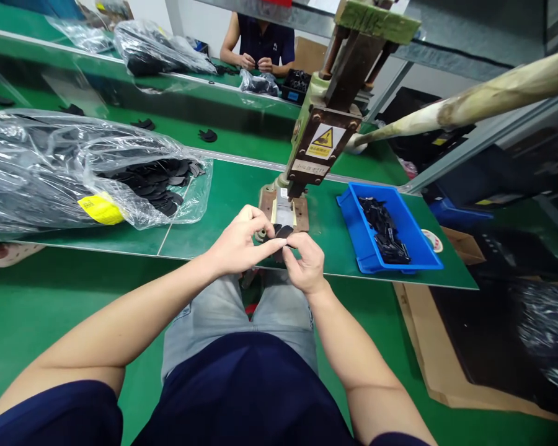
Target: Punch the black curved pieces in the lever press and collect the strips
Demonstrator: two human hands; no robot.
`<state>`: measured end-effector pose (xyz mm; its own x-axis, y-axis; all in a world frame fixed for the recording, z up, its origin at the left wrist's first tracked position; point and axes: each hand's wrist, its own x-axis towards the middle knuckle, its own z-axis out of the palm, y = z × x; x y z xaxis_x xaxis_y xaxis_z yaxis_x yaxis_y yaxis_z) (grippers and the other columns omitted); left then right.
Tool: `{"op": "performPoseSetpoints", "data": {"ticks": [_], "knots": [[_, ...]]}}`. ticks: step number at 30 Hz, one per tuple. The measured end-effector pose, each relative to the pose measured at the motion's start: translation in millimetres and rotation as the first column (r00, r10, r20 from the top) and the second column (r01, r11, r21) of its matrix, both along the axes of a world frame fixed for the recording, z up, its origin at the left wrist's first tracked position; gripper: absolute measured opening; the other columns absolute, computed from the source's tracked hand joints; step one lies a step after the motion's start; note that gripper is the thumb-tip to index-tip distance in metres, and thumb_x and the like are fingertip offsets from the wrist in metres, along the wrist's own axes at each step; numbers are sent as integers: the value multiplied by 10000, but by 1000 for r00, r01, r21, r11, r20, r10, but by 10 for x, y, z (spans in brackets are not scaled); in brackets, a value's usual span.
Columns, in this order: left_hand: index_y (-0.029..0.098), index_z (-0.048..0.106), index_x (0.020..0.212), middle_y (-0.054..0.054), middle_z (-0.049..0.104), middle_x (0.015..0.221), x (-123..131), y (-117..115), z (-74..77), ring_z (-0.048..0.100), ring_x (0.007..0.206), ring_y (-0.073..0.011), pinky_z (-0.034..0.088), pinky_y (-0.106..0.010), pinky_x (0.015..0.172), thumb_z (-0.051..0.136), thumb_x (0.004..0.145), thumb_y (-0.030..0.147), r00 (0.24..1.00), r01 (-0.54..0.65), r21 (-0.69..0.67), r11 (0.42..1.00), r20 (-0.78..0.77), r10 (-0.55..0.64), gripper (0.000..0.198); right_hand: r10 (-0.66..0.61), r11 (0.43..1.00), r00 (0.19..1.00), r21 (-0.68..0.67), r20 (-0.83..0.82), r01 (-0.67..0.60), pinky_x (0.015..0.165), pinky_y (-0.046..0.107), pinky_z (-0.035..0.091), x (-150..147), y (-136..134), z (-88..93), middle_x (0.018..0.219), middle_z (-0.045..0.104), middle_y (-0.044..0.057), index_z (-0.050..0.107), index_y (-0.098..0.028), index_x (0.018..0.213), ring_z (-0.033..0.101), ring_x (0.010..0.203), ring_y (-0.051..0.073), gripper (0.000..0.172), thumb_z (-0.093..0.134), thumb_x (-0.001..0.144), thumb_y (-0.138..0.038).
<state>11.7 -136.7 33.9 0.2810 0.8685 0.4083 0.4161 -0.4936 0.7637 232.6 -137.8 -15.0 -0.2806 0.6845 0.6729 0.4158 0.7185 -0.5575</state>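
My left hand (pixel 242 241) and my right hand (pixel 304 263) meet at the near edge of the green table (pixel 223 198), both pinching a small flat black piece (pixel 283 231). The fingers of both hands are closed on it. Just beyond stands a hand press (pixel 323 133) with a yellow warning label, and its base plate (pixel 284 210) lies right behind the piece. A blue bin (pixel 428 244) with several small black parts sits to the right of my hands. A large clear plastic bag (pixel 74 167) of flat black pieces lies to the left.
The press's long pale lever (pixel 469 102) sticks out to the upper right. Another person sits at the far bench (pixel 260 43), hands together, with more bags of black parts. Cardboard (pixel 446 365) lies on the green floor at the right. Loose black pieces dot the conveyor behind.
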Motion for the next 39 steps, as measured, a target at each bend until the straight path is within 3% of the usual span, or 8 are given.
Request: {"op": "performPoseSetpoints", "data": {"ticks": [6,12,16,23,28,31,35,39], "knots": [[214,619,944,-14,597,930,8,59,-97,581,791,-147,521,-304,740,845,869,458,993,-8,-234,972,115,36,340,7,1000,999,1,-33,-7,849,377,614,12,-29,-56,994,759,67,709,-235,1080,713,937,180,143,641,968,-291],[186,652,961,7,654,789,-20,138,-113,600,605,-110,490,-239,564,789,878,616,923,316,-601,735,374,-91,459,-17,996,999,-94,-47,13,954,408,638,53,-39,-144,1122,767,59,701,-286,1217,736,1044,193,255,650,970,-316],[181,612,849,17,638,680,-241,441,-276,576,509,-83,425,-185,457,832,877,513,915,83,-637,767,353,194,399,-151,975,986,-174,-70,137,1010,432,637,372,57,-223,1264,709,95,636,-281,1374,720,1123,203,402,641,976,-336],[158,597,916,-29,668,662,-489,1495,-581,603,482,-99,471,-188,472,841,922,314,792,-116,-854,507,228,566,290,-390,896,919,-253,-51,366,890,445,655,901,216,-561,1163,702,116,699,-228,1208,717,990,217,285,609,978,-370],[158,597,998,-38,684,730,-284,2421,-431,639,582,-93,515,-182,579,651,1069,390,756,-124,-804,582,304,580,249,-420,884,907,-235,-21,404,845,444,658,874,196,-646,1105,720,107,711,-235,1139,715,946,223,241,604,972,-371],[161,580,1000,-51,698,811,-179,2660,-470,680,666,-109,559,-214,654,560,1112,350,742,-154,-778,609,316,591,221,-429,882,903,-224,-18,414,824,449,657,888,177,-634,1097,722,105,710,-253,1132,720,944,234,226,596,977,-372],[153,578,926,-48,692,828,-167,2505,-664,623,618,-81,535,-206,642,673,1053,300,766,-206,-742,638,284,577,216,-399,896,917,-219,-20,385,847,453,639,919,195,-626,1076,729,91,724,-265,1096,724,988,245,208,565,1000,-357],[158,642,881,-53,722,848,-271,2036,-776,627,630,-95,512,-209,635,808,945,339,844,-183,-711,679,241,480,254,-331,920,944,-227,-19,318,840,421,625,882,215,-576,1016,736,75,744,-251,1053,719,932,215,277,486,1043,-351]]}}
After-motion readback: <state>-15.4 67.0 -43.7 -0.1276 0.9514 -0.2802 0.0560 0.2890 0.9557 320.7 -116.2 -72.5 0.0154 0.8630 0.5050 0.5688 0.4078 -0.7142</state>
